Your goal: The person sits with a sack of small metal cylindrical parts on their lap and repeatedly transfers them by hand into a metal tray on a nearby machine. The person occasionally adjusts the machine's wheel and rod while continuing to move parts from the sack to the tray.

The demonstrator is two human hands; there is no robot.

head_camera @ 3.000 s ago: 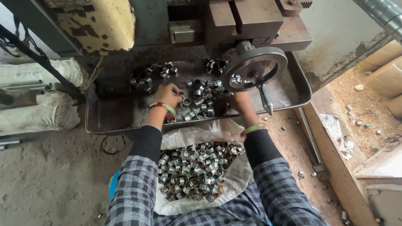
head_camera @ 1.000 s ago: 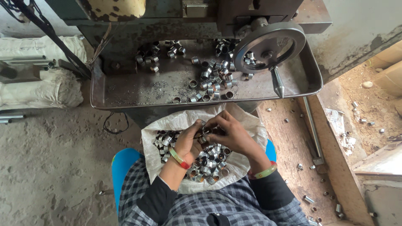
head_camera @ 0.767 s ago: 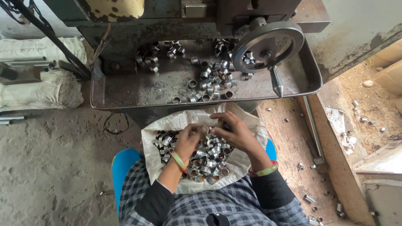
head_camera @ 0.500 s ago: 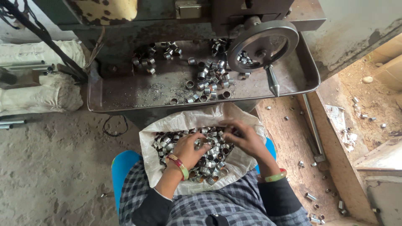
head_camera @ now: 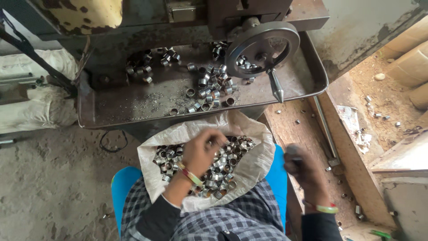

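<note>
A white woven sack (head_camera: 263, 156) lies open on my lap, filled with several small metal rings (head_camera: 229, 154). My left hand (head_camera: 200, 151) rests on the pile, blurred, with its fingers curled down among the rings. My right hand (head_camera: 303, 167) is outside the sack at its right edge, blurred and drawn into a loose fist. I cannot see whether it holds anything. Both wrists wear coloured bands. More metal rings (head_camera: 209, 87) lie scattered on the rusty metal tray (head_camera: 133, 107) of the machine in front of me.
A grey handwheel (head_camera: 263, 44) with a pointed handle (head_camera: 275, 87) overhangs the tray's right side. White sacks (head_camera: 40, 107) lie at the left on the concrete floor. Wooden boards (head_camera: 307, 129) with stray rings sit at the right. I sit on a blue seat (head_camera: 122, 187).
Both hands came down from the tray to the sack. In the last half second my right hand left the pile and swung out past the sack's right edge. My left hand stayed in the rings.
</note>
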